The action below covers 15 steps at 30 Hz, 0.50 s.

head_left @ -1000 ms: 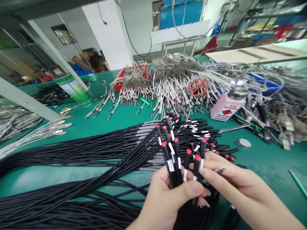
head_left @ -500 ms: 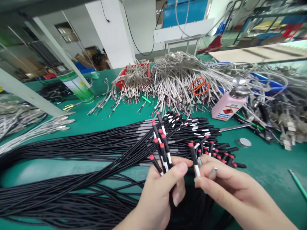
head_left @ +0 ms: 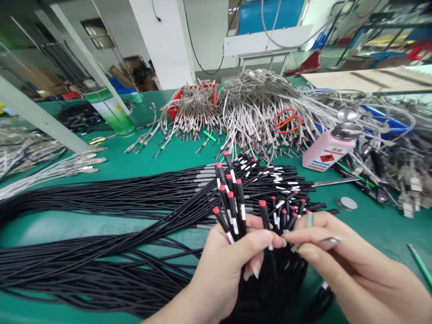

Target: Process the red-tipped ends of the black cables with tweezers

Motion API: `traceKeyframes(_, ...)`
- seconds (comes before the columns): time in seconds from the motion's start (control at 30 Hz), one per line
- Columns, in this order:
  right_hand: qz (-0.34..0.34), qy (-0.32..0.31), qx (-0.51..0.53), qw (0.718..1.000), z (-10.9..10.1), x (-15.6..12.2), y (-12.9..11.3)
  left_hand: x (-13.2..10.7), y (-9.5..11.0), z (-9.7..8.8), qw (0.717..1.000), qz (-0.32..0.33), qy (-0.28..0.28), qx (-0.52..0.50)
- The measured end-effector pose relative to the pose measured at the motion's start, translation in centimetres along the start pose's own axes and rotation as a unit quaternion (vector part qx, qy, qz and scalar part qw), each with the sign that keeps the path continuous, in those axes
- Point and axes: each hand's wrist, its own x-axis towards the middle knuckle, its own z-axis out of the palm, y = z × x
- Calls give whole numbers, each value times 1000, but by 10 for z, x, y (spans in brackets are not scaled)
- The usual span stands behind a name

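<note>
My left hand (head_left: 232,265) is closed around several black cables (head_left: 232,211) whose red-capped ends with white sleeves stick up above the fist. One more red-capped cable (head_left: 264,216) is pinched between its thumb and forefinger, slightly apart from the bunch. My right hand (head_left: 340,252) is just to the right, thumb and forefinger brought together; what lies between them, if anything, I cannot make out. Behind the hands more red-capped cable ends (head_left: 286,213) are clustered. Long black cables (head_left: 111,189) with grey and white sleeves stretch leftward over the green table (head_left: 162,155).
Grey-white cables (head_left: 256,103) are heaped at the back, with orange-handled scissors (head_left: 286,121) on them and a red bin (head_left: 173,111) beside. A pink bottle (head_left: 327,150), a round metal lid (head_left: 347,204) and a green pen (head_left: 420,265) are on the right. A spray can (head_left: 114,114) stands back left.
The single red-capped cable has passed from my right fingers to my left thumb and forefinger. My right hand has moved a little to the right. The view has shifted slightly.
</note>
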Motion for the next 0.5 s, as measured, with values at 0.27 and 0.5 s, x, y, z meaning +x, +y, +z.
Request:
traceKeyframes(0.27, 69, 84, 157, 982, -1, -7, -4, 0, 2, 5, 998, -18, -56, 15)
traceKeyframes(0.5, 81, 81, 196, 974, 10, -10, -11, 0, 0, 1, 998, -23, -66, -7)
